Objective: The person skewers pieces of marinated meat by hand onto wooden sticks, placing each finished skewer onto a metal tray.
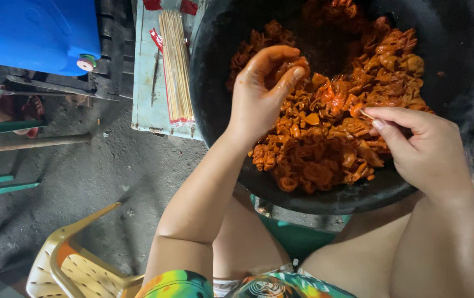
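The person sits with a large black basin (457, 72) resting across the knees, close enough that both arms reach into it without stretching. It is heaped with pieces of meat (330, 132) coated in an orange-red marinade. The left hand (261, 94), its fingers smeared with the same sauce, is curled over the heap and pinches one piece of meat (295, 65) between thumb and fingertips, lifting it clear of the rest. The right hand (422, 146) is closed in a pinch around a thin bamboo skewer (366, 115), whose tip pokes out toward the left hand, so the stick and the lifted piece are near each other but still apart. A bundle of spare skewers (176, 60) lies in its clear wrapper on a pale blue bench (148, 99) just beside the basin, within the left arm's reach. A blue plastic container (35, 33) stands farther left, and a yellow plastic chair (77, 265) sits on the concrete floor below.
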